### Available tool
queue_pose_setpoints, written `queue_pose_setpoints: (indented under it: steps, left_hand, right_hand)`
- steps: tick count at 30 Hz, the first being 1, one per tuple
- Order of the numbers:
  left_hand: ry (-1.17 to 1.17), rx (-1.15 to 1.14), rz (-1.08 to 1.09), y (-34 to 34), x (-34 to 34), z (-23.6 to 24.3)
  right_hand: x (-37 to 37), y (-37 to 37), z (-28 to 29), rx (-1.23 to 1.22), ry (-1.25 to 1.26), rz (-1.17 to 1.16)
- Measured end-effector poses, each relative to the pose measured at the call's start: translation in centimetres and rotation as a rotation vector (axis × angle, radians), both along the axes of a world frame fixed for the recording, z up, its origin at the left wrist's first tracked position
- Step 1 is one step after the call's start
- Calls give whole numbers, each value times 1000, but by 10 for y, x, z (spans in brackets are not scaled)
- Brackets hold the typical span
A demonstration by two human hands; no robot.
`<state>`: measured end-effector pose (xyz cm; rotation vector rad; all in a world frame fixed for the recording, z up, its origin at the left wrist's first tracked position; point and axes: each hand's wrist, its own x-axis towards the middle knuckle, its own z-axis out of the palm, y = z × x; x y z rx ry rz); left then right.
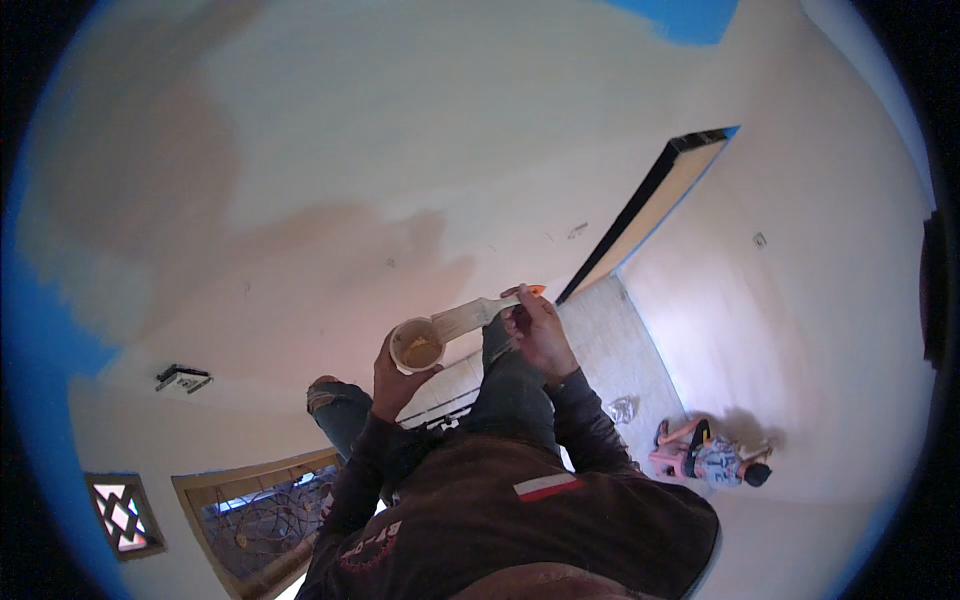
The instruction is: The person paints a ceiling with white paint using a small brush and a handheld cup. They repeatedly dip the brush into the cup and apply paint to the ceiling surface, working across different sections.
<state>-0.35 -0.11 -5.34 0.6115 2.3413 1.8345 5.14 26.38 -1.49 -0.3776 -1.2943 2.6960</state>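
Observation:
A small white tub [403, 333] with tan paint [418, 345] in its bottom sits in my left hand [397, 383], the fingers wrapped round its side. My right hand [540, 338] is closed on the handle of a wide flat paintbrush [465, 319], whose handle tip is orange. The brush lies nearly level, and its bristle end meets the tub's right rim; whether it touches I cannot tell. Both hands are in front of my body, with a large pale wall [360, 130] beyond them.
Below me, a person [722, 463] on a pink stool [671, 460] faces the right wall. A wooden panel with a black edge [650, 215] juts out at right. An open wall box [184, 379] and a wood-framed window [265, 515] are at left. Blue patches [690, 18] show on the wall.

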Motion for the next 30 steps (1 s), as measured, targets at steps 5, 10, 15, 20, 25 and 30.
queue_pose_setpoints:
  steps: [5,10,15,20,25,30]
  left_hand:
    - [50,-8,-8,7,-12,5]
    - [70,9,2,10,-20,26]
    - [189,10,66,10,-35,72]
    - [299,61,112,4,-62,118]
    - [448,21,110,0,-74,161]
    - [468,33,80,-1,-64,175]
  right_hand:
    - [-13,18,14,-87,77,-96]
    - [-33,31,54,5,184,-104]
    - [-65,39,128,153,285,-217]
    - [-86,35,208,542,418,-167]
    - [-97,9,269,873,545,-57]
    - [-102,-7,294,1141,836,173]
